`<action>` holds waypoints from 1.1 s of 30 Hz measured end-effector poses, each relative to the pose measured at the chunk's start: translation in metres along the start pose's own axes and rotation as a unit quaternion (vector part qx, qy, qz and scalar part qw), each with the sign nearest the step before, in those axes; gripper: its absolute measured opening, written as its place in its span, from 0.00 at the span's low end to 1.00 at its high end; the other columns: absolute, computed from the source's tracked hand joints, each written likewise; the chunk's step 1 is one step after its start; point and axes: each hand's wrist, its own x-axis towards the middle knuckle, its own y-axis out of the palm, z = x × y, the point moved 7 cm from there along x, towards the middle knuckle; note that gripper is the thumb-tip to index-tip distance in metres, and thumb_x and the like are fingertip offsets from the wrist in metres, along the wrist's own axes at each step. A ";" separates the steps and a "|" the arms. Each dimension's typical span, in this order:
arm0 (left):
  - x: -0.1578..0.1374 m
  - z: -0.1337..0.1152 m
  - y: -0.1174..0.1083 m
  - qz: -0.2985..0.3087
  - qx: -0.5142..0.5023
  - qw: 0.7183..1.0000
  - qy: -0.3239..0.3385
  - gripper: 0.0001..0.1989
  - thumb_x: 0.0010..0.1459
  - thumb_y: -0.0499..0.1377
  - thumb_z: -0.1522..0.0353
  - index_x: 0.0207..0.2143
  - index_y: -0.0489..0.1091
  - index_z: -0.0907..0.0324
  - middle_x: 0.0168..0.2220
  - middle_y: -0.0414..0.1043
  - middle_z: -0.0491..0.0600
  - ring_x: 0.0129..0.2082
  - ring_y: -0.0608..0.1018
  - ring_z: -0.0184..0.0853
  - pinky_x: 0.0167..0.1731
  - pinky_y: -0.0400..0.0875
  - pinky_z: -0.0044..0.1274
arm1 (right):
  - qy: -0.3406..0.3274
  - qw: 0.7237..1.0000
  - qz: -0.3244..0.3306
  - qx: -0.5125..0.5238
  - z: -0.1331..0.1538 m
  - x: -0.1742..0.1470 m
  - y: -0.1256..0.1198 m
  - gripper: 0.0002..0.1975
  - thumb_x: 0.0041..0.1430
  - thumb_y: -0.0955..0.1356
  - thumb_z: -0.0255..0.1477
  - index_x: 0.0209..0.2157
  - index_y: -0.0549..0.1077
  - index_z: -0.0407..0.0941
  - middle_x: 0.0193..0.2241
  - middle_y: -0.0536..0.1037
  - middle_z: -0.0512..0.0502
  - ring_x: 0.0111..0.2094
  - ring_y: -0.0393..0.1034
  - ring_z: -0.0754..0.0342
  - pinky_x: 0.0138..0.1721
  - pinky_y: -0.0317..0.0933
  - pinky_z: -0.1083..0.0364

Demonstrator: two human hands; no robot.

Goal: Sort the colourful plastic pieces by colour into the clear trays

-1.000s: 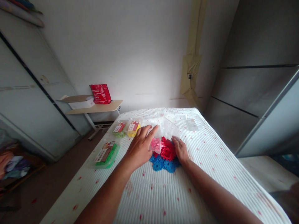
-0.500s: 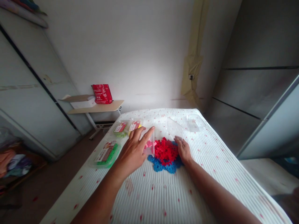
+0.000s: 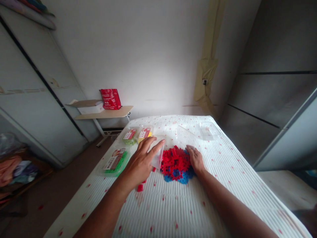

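A clear plastic box (image 3: 157, 160) is tipped on its side, and my left hand (image 3: 142, 160) grips it with thumb and fingers around its walls. Its open mouth faces a heap of red gear-shaped plastic pieces (image 3: 175, 160). Blue plastic pieces (image 3: 183, 178) of a similar kind lie under and beside the red ones. At the heap's right edge, my right hand (image 3: 196, 160) rests with its fingers stretched out, palm side toward the pieces. A few small red pieces (image 3: 140, 187) lie loose on the quilted cover below my left hand.
Lidded boxes with green (image 3: 115, 162), light green (image 3: 129, 136) and yellow (image 3: 145, 133) contents stand at the left. A clear tray (image 3: 208, 131) and a clear lid (image 3: 186, 135) lie at the back right. Beyond the bed is a side table (image 3: 115, 113) with a red bag (image 3: 110, 99).
Red pieces have spilled from the tipped box onto the heap, which now spreads further over the blue pieces. Small red ones have appeared beside my left hand. My right hand has barely moved.
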 end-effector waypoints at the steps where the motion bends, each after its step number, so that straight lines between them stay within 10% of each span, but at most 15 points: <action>1: 0.001 0.000 0.002 -0.004 -0.003 1.000 0.008 0.46 0.41 0.47 0.86 0.62 0.45 0.47 0.60 0.49 0.49 0.61 0.53 0.41 0.59 0.57 0.40 | 0.000 1.000 0.001 -0.004 0.000 0.000 0.000 0.27 0.51 0.63 0.48 0.41 0.75 0.40 0.42 0.77 0.36 0.45 0.70 0.45 0.51 0.58 0.47; 18: 0.011 0.004 -0.003 -0.043 0.012 0.997 0.056 0.45 0.43 0.48 0.86 0.62 0.46 0.48 0.60 0.49 0.52 0.62 0.53 0.44 0.58 0.55 0.43 | -0.006 1.000 -0.001 -0.011 0.001 -0.001 0.000 0.27 0.51 0.63 0.49 0.40 0.75 0.41 0.40 0.78 0.38 0.44 0.70 0.45 0.50 0.59 0.47; 27: 0.008 0.030 -0.017 -0.168 -0.030 0.982 -0.084 0.49 0.43 0.60 0.77 0.64 0.39 0.50 0.59 0.52 0.55 0.60 0.57 0.47 0.58 0.56 0.42 | -0.008 1.000 -0.016 -0.015 0.001 0.002 -0.006 0.24 0.51 0.62 0.46 0.38 0.74 0.42 0.38 0.78 0.40 0.40 0.71 0.47 0.44 0.63 0.49; 33: -0.019 0.075 -0.020 -0.316 -0.219 0.891 -0.243 0.50 0.43 0.65 0.68 0.63 0.38 0.49 0.54 0.58 0.55 0.53 0.68 0.44 0.49 0.66 0.39 | -0.018 0.998 -0.062 0.006 0.022 0.013 -0.025 0.22 0.49 0.63 0.39 0.42 0.70 0.39 0.25 0.75 0.47 0.23 0.66 0.55 0.28 0.63 0.54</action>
